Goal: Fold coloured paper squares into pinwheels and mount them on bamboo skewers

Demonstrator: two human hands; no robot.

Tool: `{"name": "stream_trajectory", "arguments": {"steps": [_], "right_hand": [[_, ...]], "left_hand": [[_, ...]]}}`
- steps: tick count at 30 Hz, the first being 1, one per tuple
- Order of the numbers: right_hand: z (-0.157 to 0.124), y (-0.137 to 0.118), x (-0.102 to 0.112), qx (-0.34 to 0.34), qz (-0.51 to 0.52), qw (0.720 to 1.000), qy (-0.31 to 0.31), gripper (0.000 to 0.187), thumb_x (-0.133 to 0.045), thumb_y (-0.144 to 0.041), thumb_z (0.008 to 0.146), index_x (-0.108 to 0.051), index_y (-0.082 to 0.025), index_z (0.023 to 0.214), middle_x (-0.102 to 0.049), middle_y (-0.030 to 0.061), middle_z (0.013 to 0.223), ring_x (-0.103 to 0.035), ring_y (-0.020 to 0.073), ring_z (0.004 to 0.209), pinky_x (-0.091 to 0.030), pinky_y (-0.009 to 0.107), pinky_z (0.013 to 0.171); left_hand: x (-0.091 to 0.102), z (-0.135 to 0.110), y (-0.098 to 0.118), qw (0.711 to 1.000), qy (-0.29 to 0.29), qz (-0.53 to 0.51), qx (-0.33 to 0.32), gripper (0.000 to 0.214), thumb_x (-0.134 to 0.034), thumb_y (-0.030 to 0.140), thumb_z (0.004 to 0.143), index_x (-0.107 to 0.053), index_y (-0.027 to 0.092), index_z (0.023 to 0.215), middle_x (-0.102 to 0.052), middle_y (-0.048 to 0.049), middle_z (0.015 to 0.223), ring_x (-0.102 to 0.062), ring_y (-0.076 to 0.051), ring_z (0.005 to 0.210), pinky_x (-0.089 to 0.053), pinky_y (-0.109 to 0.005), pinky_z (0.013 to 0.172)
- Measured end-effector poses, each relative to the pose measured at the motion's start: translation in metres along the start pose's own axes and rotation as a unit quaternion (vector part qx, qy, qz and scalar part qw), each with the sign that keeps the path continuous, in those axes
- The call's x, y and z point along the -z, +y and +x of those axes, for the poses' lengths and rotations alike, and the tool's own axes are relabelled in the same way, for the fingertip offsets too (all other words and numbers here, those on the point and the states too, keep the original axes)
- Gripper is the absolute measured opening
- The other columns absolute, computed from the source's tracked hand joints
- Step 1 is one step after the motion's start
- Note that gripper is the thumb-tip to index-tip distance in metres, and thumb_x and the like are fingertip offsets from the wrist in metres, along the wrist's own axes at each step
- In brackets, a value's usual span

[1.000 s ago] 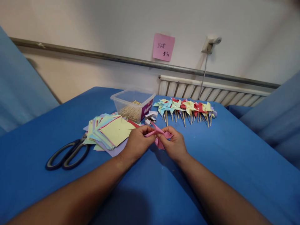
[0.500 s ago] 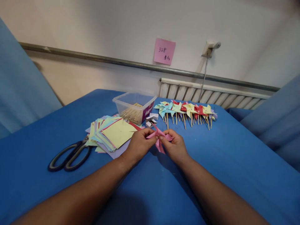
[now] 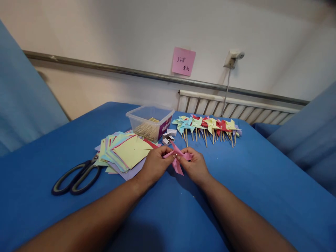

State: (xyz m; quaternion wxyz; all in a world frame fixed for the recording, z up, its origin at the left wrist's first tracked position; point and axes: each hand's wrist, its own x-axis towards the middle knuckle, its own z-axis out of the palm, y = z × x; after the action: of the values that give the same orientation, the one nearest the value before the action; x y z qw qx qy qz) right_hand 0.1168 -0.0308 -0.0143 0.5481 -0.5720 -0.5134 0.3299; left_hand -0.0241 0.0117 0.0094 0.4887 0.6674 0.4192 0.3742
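Between both hands a pink paper pinwheel (image 3: pixel 178 167) is held above the blue cloth, its folded blades meeting at the centre. My left hand (image 3: pixel 157 162) pinches its left side, thumb at the middle. My right hand (image 3: pixel 193 163) is closed on the right side, its thumb also near the centre. A small shiny spot, perhaps a pin, shows between the thumbs. No stick is visible on this pinwheel. Just beyond the hands sit small boxes (image 3: pixel 168 136) with something metallic in one of them.
A stack of coloured paper squares (image 3: pixel 133 149) lies left of the hands, beside black-handled scissors (image 3: pixel 76 176). Behind it stands a clear plastic tub (image 3: pixel 135 120) of thin wooden sticks (image 3: pixel 147 129). Several finished pinwheels (image 3: pixel 211 124) on sticks lie at the back right, before a radiator (image 3: pixel 236 105).
The view has tipped up slightly, so the scene sits a little lower. Both hands keep hold of the pink pinwheel, with only a slight shift of the thumbs at its centre.
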Motion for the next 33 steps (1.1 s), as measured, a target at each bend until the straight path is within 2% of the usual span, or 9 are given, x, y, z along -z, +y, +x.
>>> {"name": "stream_trajectory", "arguments": {"steps": [3,5,8,11,14,18,22,27,33], "right_hand": [[0.0,0.001,-0.001,0.002,0.001,1.0,0.013,0.015,-0.063,-0.031,0.072,-0.062,-0.016,0.075,-0.057,-0.0038,0.058,-0.045,0.0097,0.05,-0.037,0.021,0.049],[0.001,0.002,-0.002,0.006,-0.005,0.999,0.034,0.015,-0.062,-0.031,0.072,-0.062,-0.016,0.076,-0.057,-0.0038,0.058,-0.046,0.0101,0.05,-0.037,0.021,0.049],[0.002,0.001,0.0,0.012,-0.014,0.998,0.064,0.014,-0.061,-0.031,0.073,-0.062,-0.017,0.076,-0.057,-0.0038,0.057,-0.046,0.0107,0.049,-0.037,0.022,0.048],[0.002,-0.001,0.004,0.052,-0.066,0.992,0.099,0.01,-0.059,-0.027,0.075,-0.062,-0.018,0.077,-0.057,-0.0033,0.058,-0.048,0.0118,0.052,-0.037,0.023,0.051],[0.001,-0.003,0.008,0.146,-0.149,0.97,0.122,0.008,-0.055,-0.02,0.077,-0.063,-0.019,0.08,-0.062,0.0,0.07,-0.055,0.0147,0.064,-0.041,0.026,0.062],[-0.001,-0.007,0.01,0.268,-0.26,0.922,0.099,0.013,-0.05,-0.014,0.08,-0.061,-0.019,0.085,-0.064,0.0025,0.078,-0.058,0.0173,0.075,-0.04,0.03,0.073],[-0.002,-0.012,0.009,0.333,-0.338,0.877,0.075,0.015,-0.049,-0.012,0.082,-0.06,-0.019,0.09,-0.066,0.0048,0.086,-0.059,0.0192,0.084,-0.038,0.034,0.077],[-0.008,-0.017,0.005,0.358,-0.386,0.85,0.033,0.027,-0.05,-0.015,0.084,-0.058,-0.016,0.11,-0.063,0.0108,0.107,-0.057,0.0236,0.098,-0.04,0.039,0.084],[-0.02,-0.026,-0.002,0.321,-0.425,0.845,-0.038,0.046,-0.051,-0.018,0.084,-0.048,-0.015,0.13,-0.055,0.0157,0.123,-0.049,0.0289,0.112,-0.041,0.046,0.09]], "left_hand": [[-0.001,0.0,0.001,1.0,-0.005,-0.007,0.006,0.02,-0.066,0.034,0.07,-0.067,0.015,0.074,-0.063,0.0,0.066,-0.055,-0.014,0.061,-0.041,-0.024,0.057],[-0.002,0.0,0.001,1.0,-0.004,-0.026,0.004,0.024,-0.068,0.033,0.069,-0.069,0.015,0.085,-0.068,-0.003,0.077,-0.061,-0.017,0.07,-0.045,-0.026,0.064],[-0.001,-0.001,0.004,0.997,0.062,-0.034,-0.021,0.038,-0.071,0.028,0.066,-0.066,0.016,0.102,-0.07,-0.0066,0.099,-0.063,-0.02,0.088,-0.047,-0.03,0.078],[0.0,-0.004,0.008,0.992,0.119,-0.011,-0.046,0.025,-0.07,0.028,0.068,-0.066,0.017,0.091,-0.069,-0.0039,0.087,-0.062,-0.017,0.078,-0.046,-0.028,0.073],[-0.003,-0.008,0.01,0.995,0.079,-0.041,-0.04,0.016,-0.068,0.03,0.071,-0.066,0.017,0.08,-0.066,-0.0014,0.074,-0.059,-0.015,0.069,-0.045,-0.026,0.066],[-0.011,-0.013,0.007,0.992,-0.007,-0.129,-0.003,0.027,-0.071,0.027,0.069,-0.067,0.015,0.093,-0.07,-0.0056,0.09,-0.063,-0.019,0.084,-0.047,-0.03,0.078],[-0.011,-0.014,0.007,0.985,0.005,-0.174,0.018,0.029,-0.073,0.029,0.068,-0.068,0.015,0.092,-0.07,-0.0064,0.092,-0.063,-0.02,0.088,-0.046,-0.032,0.083],[-0.006,-0.013,0.011,0.957,0.005,-0.285,0.041,0.026,-0.074,0.026,0.067,-0.068,0.014,0.089,-0.07,-0.0057,0.087,-0.062,-0.017,0.081,-0.046,-0.03,0.08],[-0.003,-0.006,0.009,0.931,0.044,-0.354,0.083,0.02,-0.074,0.028,0.067,-0.068,0.013,0.078,-0.069,-0.0036,0.076,-0.061,-0.014,0.073,-0.046,-0.026,0.073]]}}
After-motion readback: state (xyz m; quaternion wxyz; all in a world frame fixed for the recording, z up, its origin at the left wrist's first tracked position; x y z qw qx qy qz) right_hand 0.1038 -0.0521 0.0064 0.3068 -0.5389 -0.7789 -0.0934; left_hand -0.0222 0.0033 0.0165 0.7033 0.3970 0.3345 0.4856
